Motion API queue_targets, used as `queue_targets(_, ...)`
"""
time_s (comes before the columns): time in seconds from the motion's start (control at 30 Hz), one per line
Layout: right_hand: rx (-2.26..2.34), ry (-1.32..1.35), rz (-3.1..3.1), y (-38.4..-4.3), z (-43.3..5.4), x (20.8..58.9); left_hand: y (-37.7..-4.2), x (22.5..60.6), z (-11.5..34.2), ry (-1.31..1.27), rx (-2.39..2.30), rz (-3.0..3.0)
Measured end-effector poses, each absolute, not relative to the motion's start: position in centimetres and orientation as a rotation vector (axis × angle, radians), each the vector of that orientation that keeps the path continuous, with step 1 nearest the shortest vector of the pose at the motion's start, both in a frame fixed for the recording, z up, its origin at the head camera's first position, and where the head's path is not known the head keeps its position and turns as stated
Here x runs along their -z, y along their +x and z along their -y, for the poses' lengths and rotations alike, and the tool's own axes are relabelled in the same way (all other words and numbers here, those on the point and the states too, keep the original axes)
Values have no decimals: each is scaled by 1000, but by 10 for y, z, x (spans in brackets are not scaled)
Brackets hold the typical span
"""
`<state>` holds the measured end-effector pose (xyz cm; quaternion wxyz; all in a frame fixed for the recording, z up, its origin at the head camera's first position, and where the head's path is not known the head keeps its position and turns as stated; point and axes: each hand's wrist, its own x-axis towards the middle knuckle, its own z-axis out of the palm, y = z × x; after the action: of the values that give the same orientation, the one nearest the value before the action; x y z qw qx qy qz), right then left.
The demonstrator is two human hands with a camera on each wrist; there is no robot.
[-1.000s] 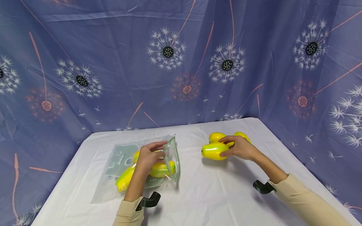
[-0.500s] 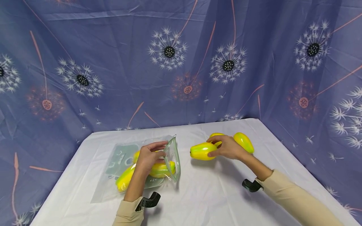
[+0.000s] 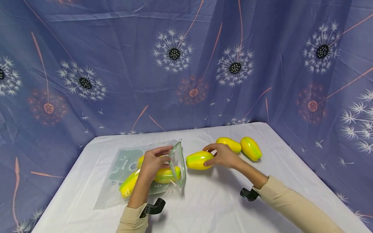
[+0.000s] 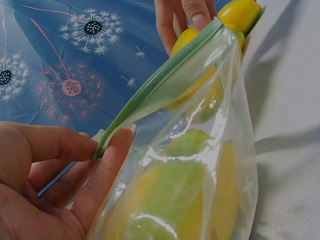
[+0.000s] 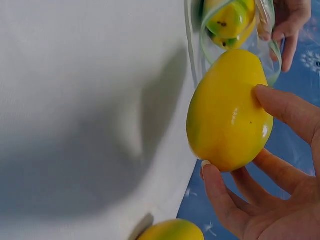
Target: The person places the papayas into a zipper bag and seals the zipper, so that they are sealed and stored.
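Note:
A clear zip bag with a green rim lies on the left, its mouth held apart and facing right. Inside are several glossy yellow-green papayas, partly hidden by my left hand. That hand pinches the green rim between thumb and finger, plain in the left wrist view. My right hand grips another papaya by its right end, just right of the bag's mouth. In the right wrist view, fingertips and thumb hold this papaya, with the bag's opening beyond it.
Two more papayas, one partly behind the right hand and one farther right, lie at the back right of the white-covered table. A blue dandelion-print cloth hangs behind and along the sides.
My right hand has carried its papaya leftward from the back-right papayas to near the bag's mouth. The left hand and the bag stay in place.

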<state>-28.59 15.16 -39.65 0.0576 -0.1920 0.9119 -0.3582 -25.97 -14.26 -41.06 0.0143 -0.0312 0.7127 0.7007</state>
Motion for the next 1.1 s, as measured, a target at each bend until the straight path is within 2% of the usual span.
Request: queue_targets(1.1, 1060, -689, -2711, -275, -128, 406, -260, 413, 142, -88, -2176, -2239)
